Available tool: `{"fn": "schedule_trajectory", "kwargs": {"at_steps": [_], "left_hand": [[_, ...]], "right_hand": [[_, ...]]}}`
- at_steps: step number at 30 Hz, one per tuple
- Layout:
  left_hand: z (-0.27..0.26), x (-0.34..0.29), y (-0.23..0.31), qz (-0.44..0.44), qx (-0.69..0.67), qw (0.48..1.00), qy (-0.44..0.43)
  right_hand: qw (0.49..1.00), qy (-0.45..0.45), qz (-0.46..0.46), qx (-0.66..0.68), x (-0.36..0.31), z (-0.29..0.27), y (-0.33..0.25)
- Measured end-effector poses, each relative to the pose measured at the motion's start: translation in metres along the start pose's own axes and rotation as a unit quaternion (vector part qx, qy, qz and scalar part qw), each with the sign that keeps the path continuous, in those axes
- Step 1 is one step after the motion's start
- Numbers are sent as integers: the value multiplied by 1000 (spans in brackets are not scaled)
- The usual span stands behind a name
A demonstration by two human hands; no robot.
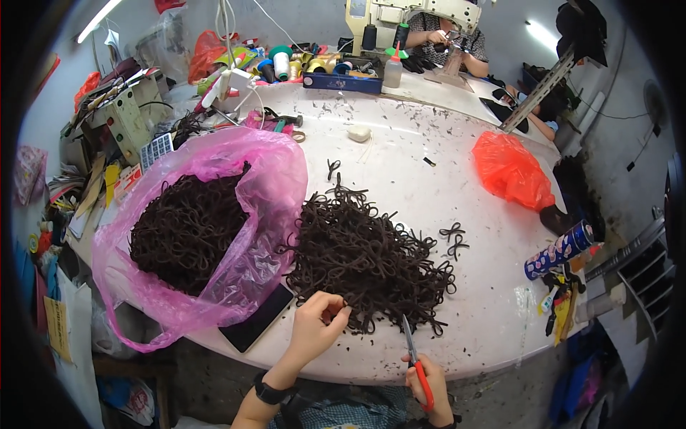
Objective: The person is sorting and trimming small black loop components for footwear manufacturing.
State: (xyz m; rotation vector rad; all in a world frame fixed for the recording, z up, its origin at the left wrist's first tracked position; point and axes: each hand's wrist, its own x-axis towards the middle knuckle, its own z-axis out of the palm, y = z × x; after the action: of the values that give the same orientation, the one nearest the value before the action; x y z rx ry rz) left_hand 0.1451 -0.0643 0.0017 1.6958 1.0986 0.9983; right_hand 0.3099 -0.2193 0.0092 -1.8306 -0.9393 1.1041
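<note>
A heap of dark brown cord loops (364,261) lies on the white table, with a few loose ones beside it. At its near left edge is my left hand (319,323), closed with thumb and fingertips together; what they pinch is too small and dark to make out. My right hand (431,382) grips red-handled scissors (410,342), whose blades point away from me at the heap's near edge. Left of the heap, an open pink plastic bag (279,171) holds a larger mass of the same dark loops (187,232).
A phone (259,318) lies partly under the bag. An orange-red plastic bag (511,171) and a blue can (559,249) sit at the right. Far back are a blue tray (341,84) of thread spools, a bottle (393,71) and a person at a sewing machine (450,14).
</note>
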Motion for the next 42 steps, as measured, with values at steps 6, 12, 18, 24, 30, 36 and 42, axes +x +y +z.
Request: {"fn": "schedule_trajectory", "kwargs": {"at_steps": [6, 12, 18, 24, 30, 36, 42], "left_hand": [[-11, -22, -22, -297, -487, 809, -141], [-7, -41, -24, -342, -548, 736, -203], [-1, -47, -14, -314, -444, 821, -172], [1, -50, -5, -302, -432, 830, -183], [5, -53, -3, -310, -425, 827, -197], [7, -54, -1, -311, -432, 822, -200], [10, -57, -4, -311, -437, 822, -192]], "right_hand": [[995, -4, -51, -84, -3, 6, 21], [996, -79, -32, -6, -11, 22, 13], [990, -119, -65, -25, -12, 31, 12], [992, -109, -54, -23, -13, 33, 12], [994, -84, -59, -24, -12, 35, 18], [996, -72, -58, -14, -12, 36, 15], [997, -46, -48, -36, -17, 36, 12]]}}
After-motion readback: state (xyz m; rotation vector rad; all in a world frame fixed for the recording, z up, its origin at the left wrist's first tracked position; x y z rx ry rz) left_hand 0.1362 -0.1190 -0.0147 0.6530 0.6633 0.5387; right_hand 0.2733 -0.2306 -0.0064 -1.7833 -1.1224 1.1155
